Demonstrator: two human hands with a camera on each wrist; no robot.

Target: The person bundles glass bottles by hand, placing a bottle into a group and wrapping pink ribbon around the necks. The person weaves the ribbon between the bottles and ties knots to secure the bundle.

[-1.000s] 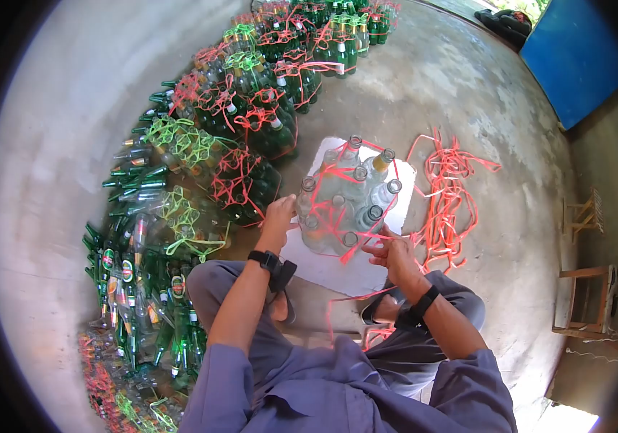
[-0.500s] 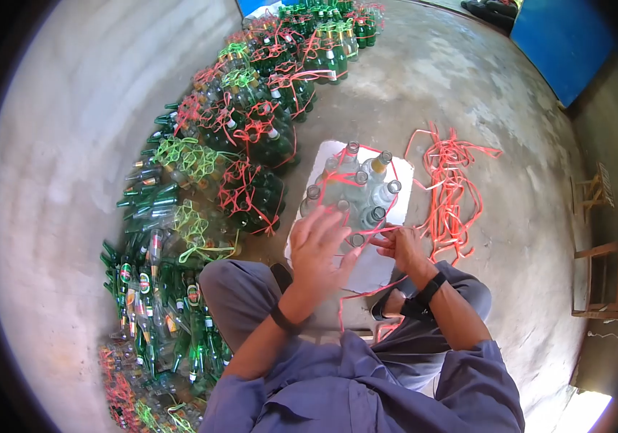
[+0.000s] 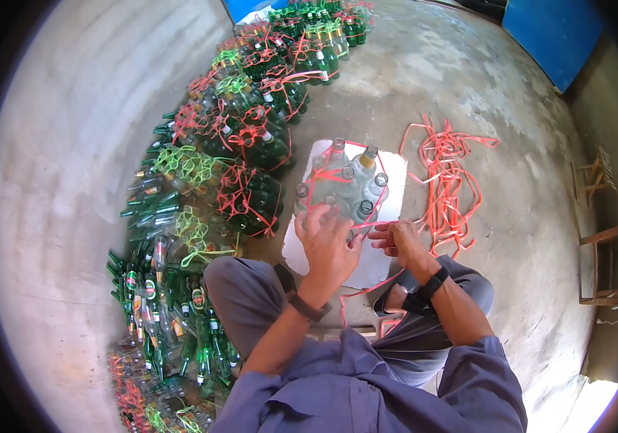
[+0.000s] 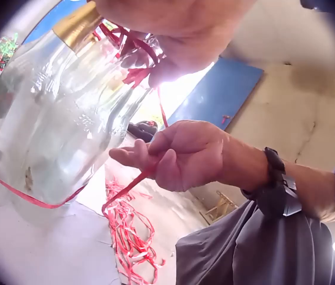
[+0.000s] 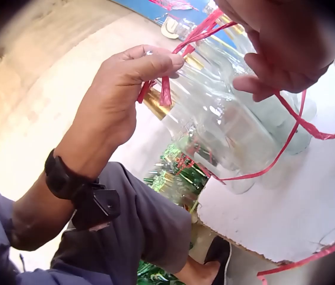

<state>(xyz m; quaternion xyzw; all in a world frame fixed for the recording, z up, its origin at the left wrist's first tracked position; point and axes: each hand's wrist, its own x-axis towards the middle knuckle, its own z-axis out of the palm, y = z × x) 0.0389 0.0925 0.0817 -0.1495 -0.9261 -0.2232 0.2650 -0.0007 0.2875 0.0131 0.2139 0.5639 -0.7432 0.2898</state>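
A bundle of clear glass bottles point(image 3: 352, 180) stands upright on a white board point(image 3: 377, 270), with red plastic twine point(image 5: 256, 173) around its lower sides and more across the necks. Over the near side of the bundle, my left hand point(image 3: 329, 249) pinches twine between thumb and fingers beside the bottle necks, as the right wrist view shows. Just right of it, my right hand point(image 3: 401, 242) has curled fingers around a strand of the same twine point(image 4: 126, 189). That strand stretches between the two hands. Some bottle necks are hidden behind the left hand.
A loose heap of red twine point(image 3: 453, 187) lies on the floor to the right. Along the left wall stand tied bundles of green bottles point(image 3: 255, 195), with loose bottles point(image 3: 154, 289) piled nearer. Small wooden stools point(image 3: 608, 267) are at the far right.
My left hand has come from the bundle's left side across to its near side and now pinches the twine. The right hand stays by the near right corner, holding its strand.
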